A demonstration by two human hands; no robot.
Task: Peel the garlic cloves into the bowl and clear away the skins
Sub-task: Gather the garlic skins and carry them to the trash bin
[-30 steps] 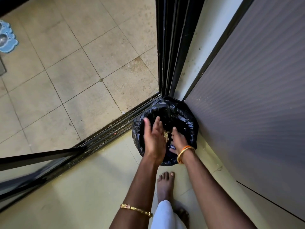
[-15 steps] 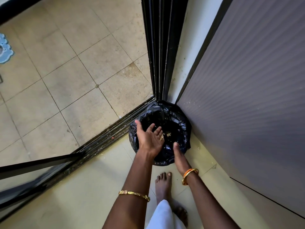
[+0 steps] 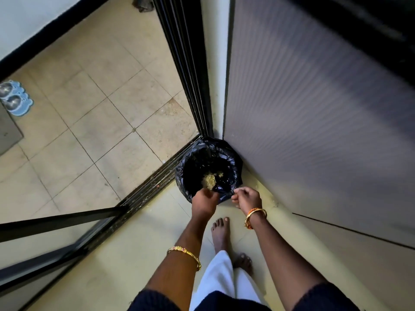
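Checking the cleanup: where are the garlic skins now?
In the head view, the garlic skins lie in a pale heap inside the black-lined bin in the floor corner, just beyond both hands.

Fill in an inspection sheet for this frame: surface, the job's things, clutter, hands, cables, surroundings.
Surface: pale tiled floor, with a dark sliding-door track crossing it.
Job's things: pale garlic skins lie inside the bin lined with a black bag; no cloves or bowl in view.
Clutter: blue slippers at the far left.
Hands: left hand and right hand are at the bin's near rim, fingers curled; whether they grip the bag cannot be told.
Cables: nothing seen.
Surroundings: grey ribbed panel to the right; bare foot below the bin.
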